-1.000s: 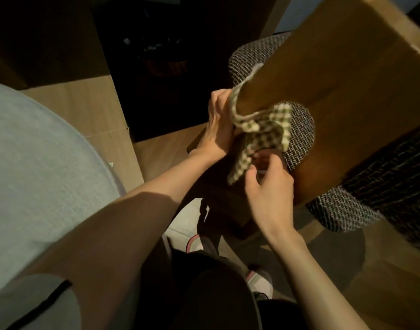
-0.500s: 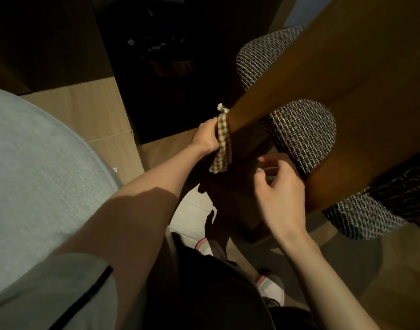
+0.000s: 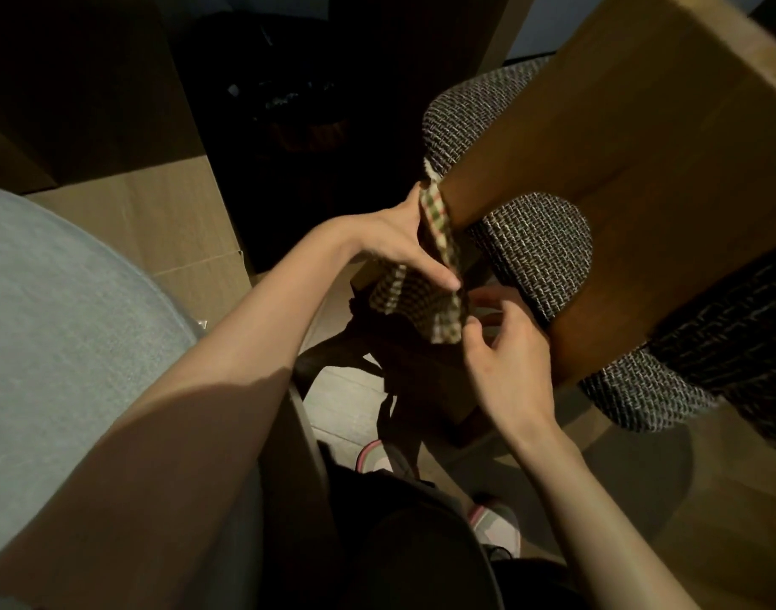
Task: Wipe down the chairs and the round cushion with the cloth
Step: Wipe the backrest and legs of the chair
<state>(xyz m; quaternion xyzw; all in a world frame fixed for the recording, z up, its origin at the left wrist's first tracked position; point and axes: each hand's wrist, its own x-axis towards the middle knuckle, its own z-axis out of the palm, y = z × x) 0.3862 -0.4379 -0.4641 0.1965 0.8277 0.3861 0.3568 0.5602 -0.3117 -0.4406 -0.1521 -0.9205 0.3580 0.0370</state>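
Cloth (image 3: 442,239) gripped by left hand (image 3: 388,244), chair (image 3: 619,138)

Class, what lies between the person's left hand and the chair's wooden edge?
The checked cloth, wrapped round that wooden edge under the left hand, seen in the head view.

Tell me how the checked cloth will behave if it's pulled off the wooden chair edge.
Probably floppy: the checked green-and-cream cloth bends round the brown wooden chair edge and hangs in folds. Likely light too: it looks thin, and the left hand holds it against the wood.
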